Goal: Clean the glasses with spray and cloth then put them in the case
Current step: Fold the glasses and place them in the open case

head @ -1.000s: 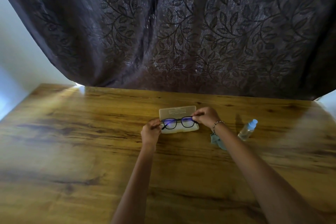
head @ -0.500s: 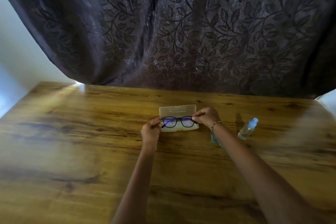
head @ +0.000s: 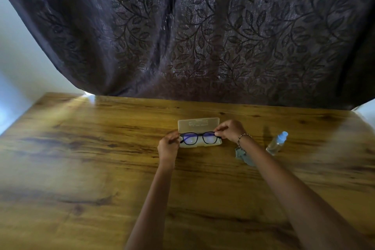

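Note:
Black-framed glasses (head: 199, 138) with bluish lenses are held over the open, pale translucent case (head: 198, 125), whose lid stands up behind them. My left hand (head: 168, 147) pinches the left end of the frame and my right hand (head: 230, 131), with a bead bracelet at the wrist, pinches the right end. Whether the glasses rest in the case's tray or hover just above it is unclear. A grey-green cloth (head: 243, 156) lies crumpled on the table, partly under my right forearm. The small clear spray bottle (head: 277, 143) with a pale blue cap stands to the right.
Everything sits on a wooden table (head: 91, 168). A dark curtain (head: 203, 36) with a leaf pattern hangs along the table's far edge. A pale wall shows at the left.
Both hands and the glasses stay at the case; the view has only shifted slightly.

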`<state>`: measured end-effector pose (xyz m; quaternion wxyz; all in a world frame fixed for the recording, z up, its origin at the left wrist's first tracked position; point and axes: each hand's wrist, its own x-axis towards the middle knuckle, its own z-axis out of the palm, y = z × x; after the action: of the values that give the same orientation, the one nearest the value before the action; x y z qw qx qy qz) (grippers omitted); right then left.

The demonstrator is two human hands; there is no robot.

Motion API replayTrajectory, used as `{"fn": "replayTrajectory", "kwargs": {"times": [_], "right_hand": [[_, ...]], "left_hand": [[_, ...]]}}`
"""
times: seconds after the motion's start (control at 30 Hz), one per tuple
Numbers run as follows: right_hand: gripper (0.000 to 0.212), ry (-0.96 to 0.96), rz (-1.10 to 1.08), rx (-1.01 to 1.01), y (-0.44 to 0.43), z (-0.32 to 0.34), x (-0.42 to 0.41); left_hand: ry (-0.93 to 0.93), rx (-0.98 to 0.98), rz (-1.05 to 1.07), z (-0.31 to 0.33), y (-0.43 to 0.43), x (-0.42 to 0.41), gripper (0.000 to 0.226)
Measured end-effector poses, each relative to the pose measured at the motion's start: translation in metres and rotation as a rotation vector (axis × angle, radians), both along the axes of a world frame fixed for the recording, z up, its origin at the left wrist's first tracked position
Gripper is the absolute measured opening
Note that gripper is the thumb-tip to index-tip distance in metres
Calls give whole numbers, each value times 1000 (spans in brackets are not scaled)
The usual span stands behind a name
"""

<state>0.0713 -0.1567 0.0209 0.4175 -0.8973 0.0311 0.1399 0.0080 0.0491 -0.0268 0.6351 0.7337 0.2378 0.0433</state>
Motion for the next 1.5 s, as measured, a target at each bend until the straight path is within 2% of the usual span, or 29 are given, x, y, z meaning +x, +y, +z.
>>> {"fn": "replayTrajectory", "kwargs": {"times": [0.3,0.47,0.63,0.8,1.1,1.5], "right_hand": [[5,-50,-46,-49,8,-7,2],[20,-67,-127,-21,12,-9,-2],[9,-146,-110,41,8,-14,-10],[34,-74,-13,123,3,-16,-17],[38,-71,-35,75,10,-18,-14],[37,-199,22,-55,13,-23,-16]], "left_hand": [[-4,-17,-20,-1,1,-2,35],[-5,-28,-3,-2,2,-2,33],[-12,-52,5,-3,1,-2,31],[0,-71,25,1,4,2,32],[-1,47,8,4,4,-2,32],[-12,-45,29,4,0,-10,30]]}}
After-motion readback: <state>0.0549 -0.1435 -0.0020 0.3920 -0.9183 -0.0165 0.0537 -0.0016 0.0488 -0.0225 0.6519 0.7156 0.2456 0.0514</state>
